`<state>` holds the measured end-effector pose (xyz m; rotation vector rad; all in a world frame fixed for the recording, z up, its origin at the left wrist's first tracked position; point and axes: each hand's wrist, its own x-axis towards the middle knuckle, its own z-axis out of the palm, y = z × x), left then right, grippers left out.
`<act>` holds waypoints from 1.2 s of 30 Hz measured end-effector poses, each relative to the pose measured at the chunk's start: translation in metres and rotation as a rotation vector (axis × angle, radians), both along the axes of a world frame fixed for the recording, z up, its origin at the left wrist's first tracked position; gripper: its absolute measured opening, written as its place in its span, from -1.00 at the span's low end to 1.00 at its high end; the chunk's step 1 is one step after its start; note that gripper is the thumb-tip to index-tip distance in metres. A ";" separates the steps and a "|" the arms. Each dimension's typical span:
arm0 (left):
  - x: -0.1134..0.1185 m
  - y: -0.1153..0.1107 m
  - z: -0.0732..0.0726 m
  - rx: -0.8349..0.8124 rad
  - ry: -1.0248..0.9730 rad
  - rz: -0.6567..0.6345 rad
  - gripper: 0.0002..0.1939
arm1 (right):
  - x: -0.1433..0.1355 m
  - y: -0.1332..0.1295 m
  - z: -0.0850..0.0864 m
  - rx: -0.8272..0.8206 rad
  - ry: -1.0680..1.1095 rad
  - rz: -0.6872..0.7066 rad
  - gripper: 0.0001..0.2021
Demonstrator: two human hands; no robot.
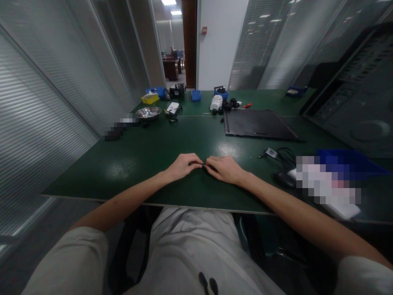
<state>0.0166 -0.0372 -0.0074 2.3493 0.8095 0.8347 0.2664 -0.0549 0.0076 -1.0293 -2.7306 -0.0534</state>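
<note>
Through my head view, a white cable tag at three o'clock bears dark characters, possibly "18". The green table shines in patches; a doorway opens at twelve, beyond it. My left hand and right hand pinch a small dark piece narrowly between fingertips, mid-table. The near edge lies at six; the metal bowl at ten and flat dark panel at two stand well apart from my hands.

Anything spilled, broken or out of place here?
Nothing looks spilled or broken. Only the tagged cable looks untidy, looping loosely beside the mouse at right. Pixelated patches hide some things, so I can't judge those.
</note>
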 end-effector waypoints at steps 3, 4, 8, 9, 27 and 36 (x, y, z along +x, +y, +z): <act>0.001 0.000 0.000 -0.008 -0.024 -0.001 -0.83 | -0.001 0.000 -0.003 0.003 0.007 0.002 -0.71; 0.001 0.000 0.000 -0.012 -0.032 0.003 -0.83 | -0.001 0.001 -0.003 0.002 0.008 0.004 -0.71; 0.002 0.001 -0.001 -0.036 -0.041 0.008 -0.82 | -0.002 0.002 -0.004 -0.001 0.011 -0.010 -0.70; 0.002 0.001 -0.002 -0.043 -0.039 0.005 -0.82 | -0.002 0.002 -0.004 -0.003 0.007 -0.013 -0.70; -0.006 0.017 -0.004 0.105 0.084 0.114 -0.84 | -0.001 0.000 0.001 -0.004 -0.008 0.000 -0.70; 0.000 -0.004 0.006 0.169 0.071 0.109 -0.73 | 0.006 0.004 -0.002 -0.027 0.222 -0.029 -0.75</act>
